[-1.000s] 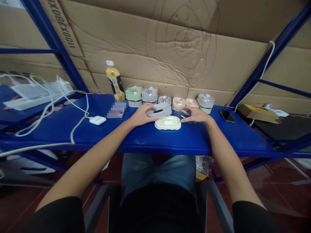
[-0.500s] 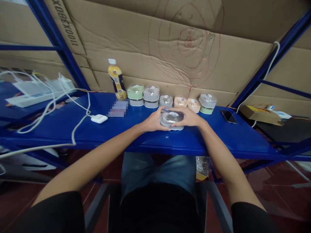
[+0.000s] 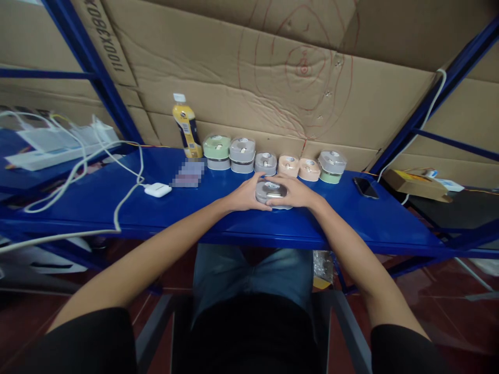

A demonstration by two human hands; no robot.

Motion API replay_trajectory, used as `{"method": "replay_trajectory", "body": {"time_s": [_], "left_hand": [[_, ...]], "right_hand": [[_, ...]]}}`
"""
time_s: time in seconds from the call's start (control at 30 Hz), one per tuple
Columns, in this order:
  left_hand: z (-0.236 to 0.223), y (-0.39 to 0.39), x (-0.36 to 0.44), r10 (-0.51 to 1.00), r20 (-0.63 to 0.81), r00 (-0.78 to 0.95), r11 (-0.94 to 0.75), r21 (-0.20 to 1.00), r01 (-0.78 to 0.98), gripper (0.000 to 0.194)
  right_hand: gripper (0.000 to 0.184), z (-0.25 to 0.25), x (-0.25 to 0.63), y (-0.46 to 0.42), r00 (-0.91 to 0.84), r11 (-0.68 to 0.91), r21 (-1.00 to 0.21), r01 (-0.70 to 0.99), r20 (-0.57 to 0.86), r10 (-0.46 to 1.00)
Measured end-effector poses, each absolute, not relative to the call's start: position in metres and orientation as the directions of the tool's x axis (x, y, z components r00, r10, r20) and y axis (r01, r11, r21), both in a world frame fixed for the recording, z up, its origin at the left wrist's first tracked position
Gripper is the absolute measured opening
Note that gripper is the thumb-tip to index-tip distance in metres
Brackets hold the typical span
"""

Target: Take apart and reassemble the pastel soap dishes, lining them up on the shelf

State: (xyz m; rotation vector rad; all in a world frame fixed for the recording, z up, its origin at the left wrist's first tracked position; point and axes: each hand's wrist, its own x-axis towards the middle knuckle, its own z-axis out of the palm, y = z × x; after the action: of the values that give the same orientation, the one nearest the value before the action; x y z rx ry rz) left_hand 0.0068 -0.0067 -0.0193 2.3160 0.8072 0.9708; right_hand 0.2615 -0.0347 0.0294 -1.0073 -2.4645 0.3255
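Note:
A grey container with a clear lid (image 3: 268, 193) rests on the blue table (image 3: 218, 221) near its front edge. My left hand (image 3: 246, 194) wraps its left side, thumb toward the front. Around the right side and over part of the lid curls my right hand (image 3: 298, 192). Right behind stand a small grey container (image 3: 265, 163) and two peach containers (image 3: 289, 165), (image 3: 309, 169). To their left are a grey stacked container (image 3: 242, 155) and a green-topped one (image 3: 217, 151); a grey-and-green stack (image 3: 332, 166) is on the right.
A yellow drink bottle (image 3: 187, 127) stands at the back left, near a blurred flat item (image 3: 188, 173). A white charger case (image 3: 158, 189) trails a white cable (image 3: 117, 215). On the right lies a phone (image 3: 366, 187). Cardboard (image 3: 195, 57) backs the table between blue posts.
My right hand has shifted slightly left over the container's lid, covering more of it. The left hand keeps its hold, and the other containers stay where they were.

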Motion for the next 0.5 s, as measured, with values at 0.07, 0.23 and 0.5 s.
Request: {"method": "replay_trajectory", "body": {"time_s": [0.07,0.23,0.5], "left_hand": [[-0.018,-0.008,0.005,0.680,0.452,0.577,-0.702,0.628,0.336,0.117],[-0.016,-0.009,-0.001,0.690,0.455,0.563,-0.699,0.621,0.354,0.115],[-0.022,-0.004,-0.005,0.753,0.489,0.439,-0.649,0.658,0.382,0.097]], "right_hand": [[0.098,0.029,0.268,-0.036,-0.634,0.696,-0.389,0.603,0.296,0.714],[0.106,0.031,0.283,-0.037,-0.629,0.657,-0.445,0.609,0.234,0.742],[0.089,0.067,0.314,-0.015,-0.169,0.384,-0.386,0.839,0.486,0.858]]}}
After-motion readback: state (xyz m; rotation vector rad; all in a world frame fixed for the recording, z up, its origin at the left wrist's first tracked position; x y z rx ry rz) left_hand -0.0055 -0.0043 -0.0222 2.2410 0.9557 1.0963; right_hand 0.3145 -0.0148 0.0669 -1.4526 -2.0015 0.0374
